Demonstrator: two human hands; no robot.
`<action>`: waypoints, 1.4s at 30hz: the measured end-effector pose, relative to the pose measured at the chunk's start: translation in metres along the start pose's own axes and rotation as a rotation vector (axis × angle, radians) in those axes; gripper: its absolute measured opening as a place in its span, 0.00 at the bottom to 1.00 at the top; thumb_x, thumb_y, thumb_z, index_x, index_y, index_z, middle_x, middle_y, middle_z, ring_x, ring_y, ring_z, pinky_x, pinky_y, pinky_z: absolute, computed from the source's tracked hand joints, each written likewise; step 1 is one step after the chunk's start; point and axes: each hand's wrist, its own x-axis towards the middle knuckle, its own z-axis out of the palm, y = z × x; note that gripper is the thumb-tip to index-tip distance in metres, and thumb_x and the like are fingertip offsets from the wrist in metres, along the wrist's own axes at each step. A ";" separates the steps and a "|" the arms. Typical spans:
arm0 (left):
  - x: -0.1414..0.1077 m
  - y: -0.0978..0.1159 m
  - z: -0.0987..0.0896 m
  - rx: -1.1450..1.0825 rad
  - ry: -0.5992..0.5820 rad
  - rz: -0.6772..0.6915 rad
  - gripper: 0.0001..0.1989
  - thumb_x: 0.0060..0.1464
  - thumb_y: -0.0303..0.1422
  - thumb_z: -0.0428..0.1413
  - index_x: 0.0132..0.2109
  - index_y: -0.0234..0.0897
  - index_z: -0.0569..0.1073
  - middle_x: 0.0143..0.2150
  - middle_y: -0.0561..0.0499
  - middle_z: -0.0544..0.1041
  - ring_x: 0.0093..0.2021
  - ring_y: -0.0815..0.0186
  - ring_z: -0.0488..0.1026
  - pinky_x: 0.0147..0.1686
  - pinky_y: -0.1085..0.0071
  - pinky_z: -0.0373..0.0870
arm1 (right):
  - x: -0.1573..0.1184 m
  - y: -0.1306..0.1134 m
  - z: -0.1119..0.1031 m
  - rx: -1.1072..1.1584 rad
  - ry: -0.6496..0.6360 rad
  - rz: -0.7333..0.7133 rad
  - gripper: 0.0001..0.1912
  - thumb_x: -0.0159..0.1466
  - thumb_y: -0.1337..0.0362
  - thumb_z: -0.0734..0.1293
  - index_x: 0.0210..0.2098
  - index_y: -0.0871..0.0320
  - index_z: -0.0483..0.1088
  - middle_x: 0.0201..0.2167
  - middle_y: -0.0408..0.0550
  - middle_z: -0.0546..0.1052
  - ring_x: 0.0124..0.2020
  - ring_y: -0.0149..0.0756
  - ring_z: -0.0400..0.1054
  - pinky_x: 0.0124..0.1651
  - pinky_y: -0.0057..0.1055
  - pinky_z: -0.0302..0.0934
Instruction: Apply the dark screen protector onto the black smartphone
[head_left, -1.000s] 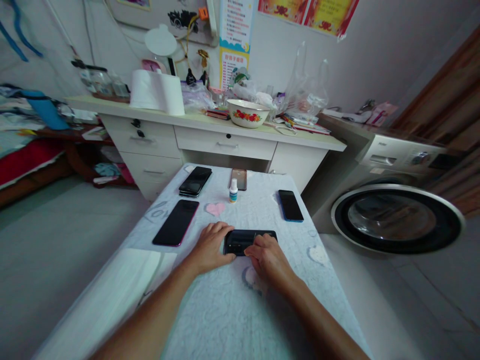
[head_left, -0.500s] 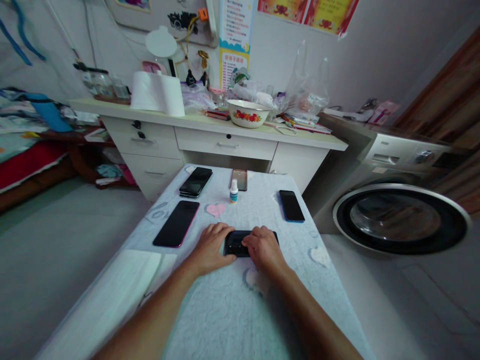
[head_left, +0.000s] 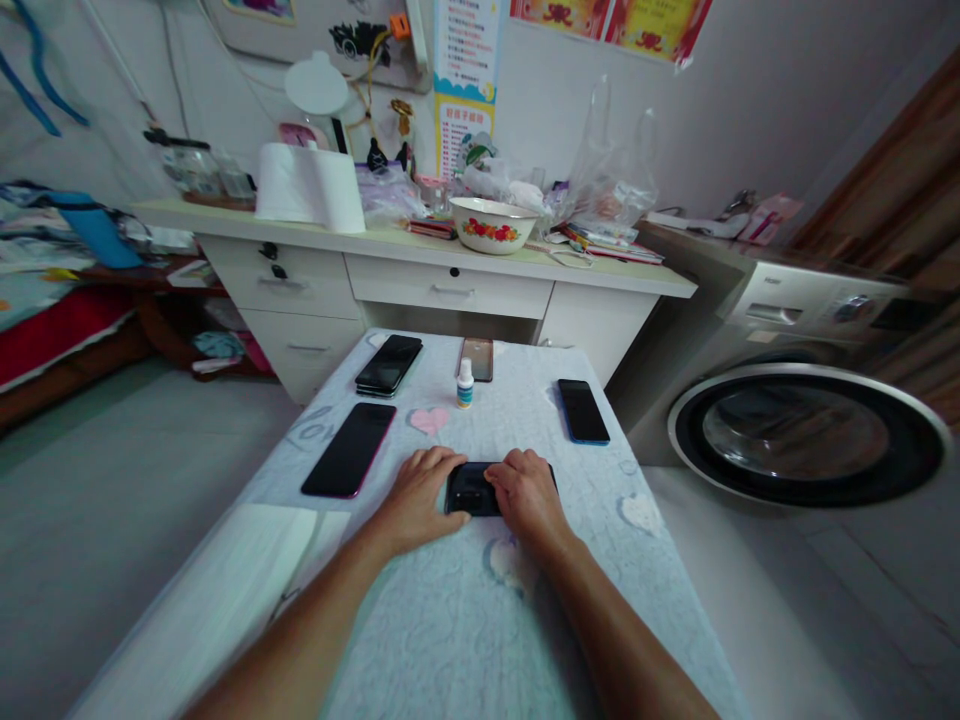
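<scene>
A dark smartphone (head_left: 471, 488) lies crosswise on the cloth-covered table. My left hand (head_left: 421, 498) grips its left end, thumb on the near edge and fingers at the far edge. My right hand (head_left: 529, 500) rests over the phone's right part, its fingers bunched and pressed to the screen; whatever they pinch, if anything, is hidden. Beyond my hands stands a small white spray bottle (head_left: 465, 384) with a blue label. A brownish phone case (head_left: 477, 358) lies behind it.
On the left are a phone with a pink edge (head_left: 349, 450) and a stack of phones (head_left: 389, 364). A blue-edged phone (head_left: 583, 411) lies on the right. Behind stands a white desk (head_left: 450, 290) with a flowered bowl (head_left: 492, 226); a washing machine (head_left: 795, 400) is at the right.
Both hands keep nearly the same place on the phone. The view has shifted very slightly; nothing was picked up or let go.
</scene>
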 end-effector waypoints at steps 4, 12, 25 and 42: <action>0.000 -0.002 0.001 0.001 0.006 0.006 0.32 0.41 0.35 0.61 0.56 0.43 0.65 0.53 0.48 0.67 0.54 0.55 0.62 0.56 0.59 0.58 | -0.001 0.002 -0.001 0.035 -0.011 -0.031 0.11 0.65 0.66 0.62 0.41 0.51 0.75 0.35 0.47 0.71 0.38 0.36 0.60 0.41 0.32 0.49; -0.001 -0.003 0.003 0.015 0.008 0.012 0.31 0.41 0.35 0.61 0.55 0.43 0.65 0.53 0.48 0.67 0.54 0.55 0.62 0.55 0.60 0.58 | -0.010 0.006 -0.002 0.141 -0.025 -0.162 0.10 0.61 0.70 0.64 0.37 0.53 0.76 0.34 0.46 0.72 0.37 0.35 0.61 0.41 0.32 0.49; 0.000 0.000 0.001 0.024 0.002 -0.003 0.30 0.41 0.35 0.61 0.55 0.43 0.66 0.53 0.48 0.67 0.53 0.54 0.62 0.54 0.59 0.59 | -0.015 0.001 -0.005 0.153 -0.074 -0.211 0.10 0.57 0.72 0.65 0.34 0.53 0.75 0.32 0.45 0.71 0.38 0.35 0.60 0.42 0.32 0.48; 0.000 -0.001 0.002 -0.005 0.000 -0.005 0.32 0.41 0.35 0.61 0.56 0.44 0.65 0.54 0.48 0.67 0.53 0.54 0.62 0.55 0.58 0.58 | 0.005 0.002 0.002 -0.010 0.037 0.005 0.09 0.64 0.67 0.63 0.38 0.52 0.75 0.34 0.47 0.71 0.40 0.37 0.58 0.42 0.34 0.47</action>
